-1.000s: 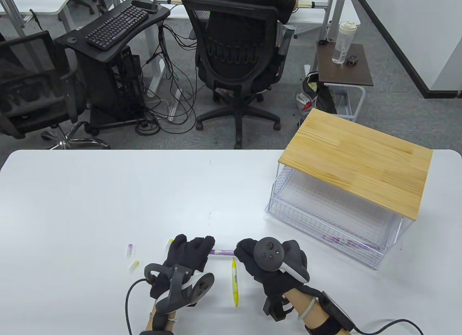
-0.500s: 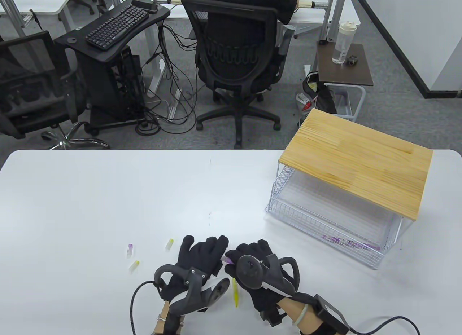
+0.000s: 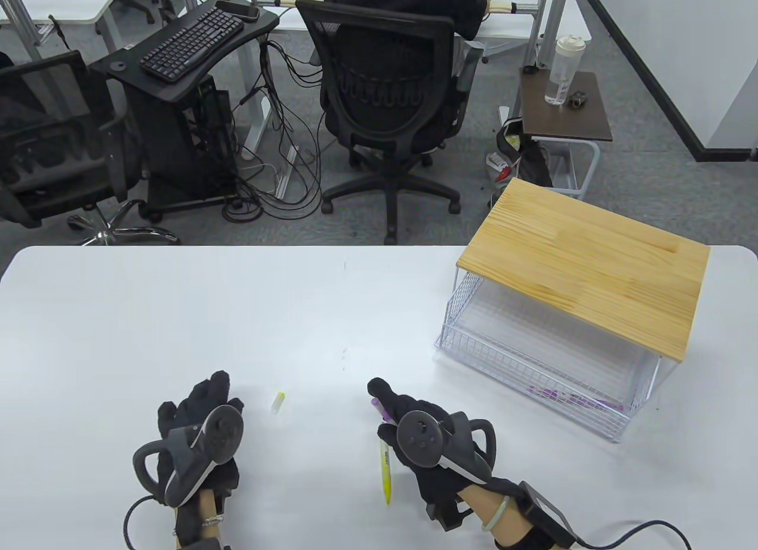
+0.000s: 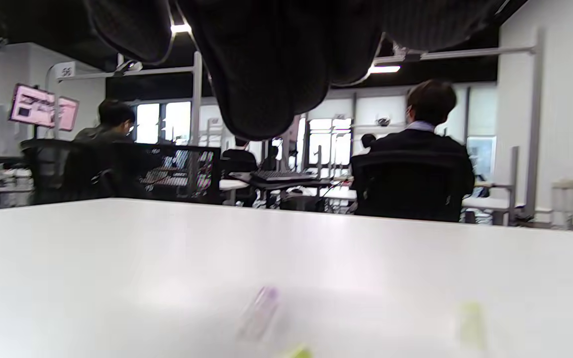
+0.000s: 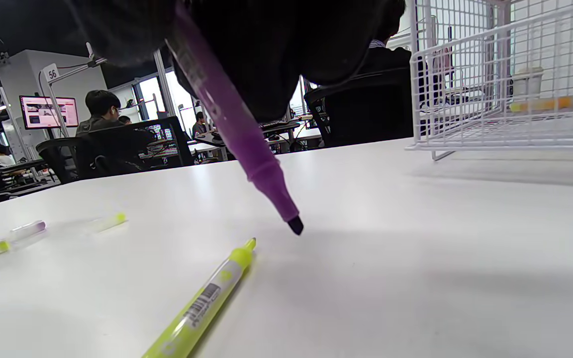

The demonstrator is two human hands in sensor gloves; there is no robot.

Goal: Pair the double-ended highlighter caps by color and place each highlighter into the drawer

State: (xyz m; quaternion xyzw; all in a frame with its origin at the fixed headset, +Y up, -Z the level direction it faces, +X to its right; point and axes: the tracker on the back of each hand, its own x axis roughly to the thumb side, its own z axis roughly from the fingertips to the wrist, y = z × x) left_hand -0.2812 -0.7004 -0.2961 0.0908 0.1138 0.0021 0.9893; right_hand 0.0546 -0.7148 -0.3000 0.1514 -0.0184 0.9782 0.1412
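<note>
My right hand (image 3: 395,409) grips a purple highlighter (image 5: 227,119) tilted steeply, its bare dark tip just above the table; its upper end (image 3: 375,404) pokes out past the fingers. A yellow highlighter (image 3: 385,473) lies uncapped beside that hand, and shows close up in the right wrist view (image 5: 202,303). My left hand (image 3: 204,396) hovers at the left with relaxed fingers (image 4: 261,84), holding nothing. Under it lie a purple cap (image 4: 259,313) and a yellow cap (image 4: 299,352). Another yellow cap (image 3: 278,401) lies between the hands. The wire drawer (image 3: 474,351) stands pulled out at the right.
A wooden top (image 3: 586,266) covers the drawer frame, and purple highlighters (image 3: 568,399) lie inside the drawer. An office chair (image 3: 385,88) with a seated person stands beyond the table's far edge.
My left hand let go of the purple highlighter and moved left over the loose caps. My right hand kept the highlighter and tipped it from lying level to steeply tilted.
</note>
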